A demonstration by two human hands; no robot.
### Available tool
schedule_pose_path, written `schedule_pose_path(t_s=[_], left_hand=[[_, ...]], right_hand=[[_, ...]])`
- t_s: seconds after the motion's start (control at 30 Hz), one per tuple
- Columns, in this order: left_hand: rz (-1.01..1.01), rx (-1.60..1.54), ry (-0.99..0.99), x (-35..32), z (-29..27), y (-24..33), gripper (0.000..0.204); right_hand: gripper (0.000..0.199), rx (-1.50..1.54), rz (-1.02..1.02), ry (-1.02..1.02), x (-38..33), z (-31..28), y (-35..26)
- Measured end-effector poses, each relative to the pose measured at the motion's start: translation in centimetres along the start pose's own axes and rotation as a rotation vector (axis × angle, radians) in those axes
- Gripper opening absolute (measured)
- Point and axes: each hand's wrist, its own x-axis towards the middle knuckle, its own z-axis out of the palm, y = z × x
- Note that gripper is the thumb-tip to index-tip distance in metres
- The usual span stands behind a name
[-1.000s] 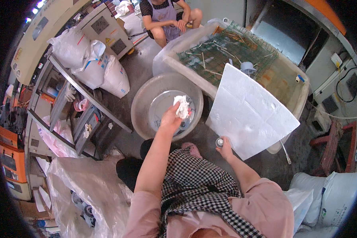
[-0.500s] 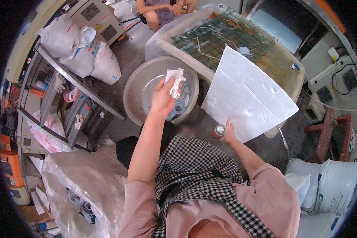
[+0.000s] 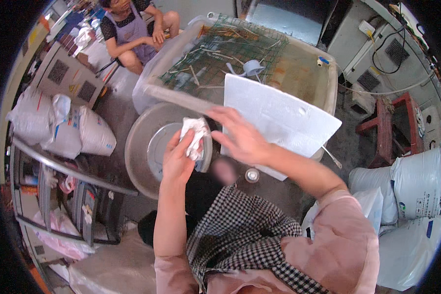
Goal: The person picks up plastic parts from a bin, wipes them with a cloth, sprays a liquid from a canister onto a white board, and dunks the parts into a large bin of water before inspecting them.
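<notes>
Since the earlier frame my right hand (image 3: 242,139) has left the white foam sheet (image 3: 279,115) and risen to centre frame, fingers spread, towards the crumpled white cloth (image 3: 193,134) my left hand (image 3: 179,159) pinches above the round grey metal basin (image 3: 142,147).

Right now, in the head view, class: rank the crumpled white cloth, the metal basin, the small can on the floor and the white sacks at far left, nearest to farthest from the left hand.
1. Crumpled white cloth, in the left hand.
2. Metal basin, directly beneath.
3. Small can, to the right on the floor.
4. White sacks, far left.
</notes>
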Motion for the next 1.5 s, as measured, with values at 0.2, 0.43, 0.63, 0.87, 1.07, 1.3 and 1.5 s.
schedule_pose_path(t_s=[0.2,0.43,0.63,0.87,1.07,1.3,1.5], left_hand=[[0.052,-0.182,-0.016,4.8,0.4,0.9,0.029],[-0.106,-0.152,0.168,6.5,0.7,-2.0,0.026],[-0.092,-0.149,0.197,6.3,-0.4,-1.3,0.027],[-0.07,-0.085,0.185,6.8,-0.2,-2.0,0.025],[0.076,0.031,0.279,7.2,-0.3,-2.2,0.029],[0.187,0.128,0.16,10.7,0.8,0.6,0.027],[0.191,0.214,0.018,15.5,1.3,0.9,0.026]], right_hand=[[0.028,-0.471,0.293,-0.053,12.2,-9.4,18.3],[0.09,-0.942,0.413,-0.841,14.5,-2.5,43.7],[0.076,-1.066,0.311,-0.748,15.7,2.9,47.0],[0.073,-0.967,0.187,-0.744,18.7,-1.2,45.2],[0.062,-0.938,0.135,-0.73,20.3,-7.4,38.5],[0.035,-0.041,0.777,-0.323,19.4,-12.4,33.9],[0.032,0.246,0.748,-0.408,18.1,-7.9,25.2]])
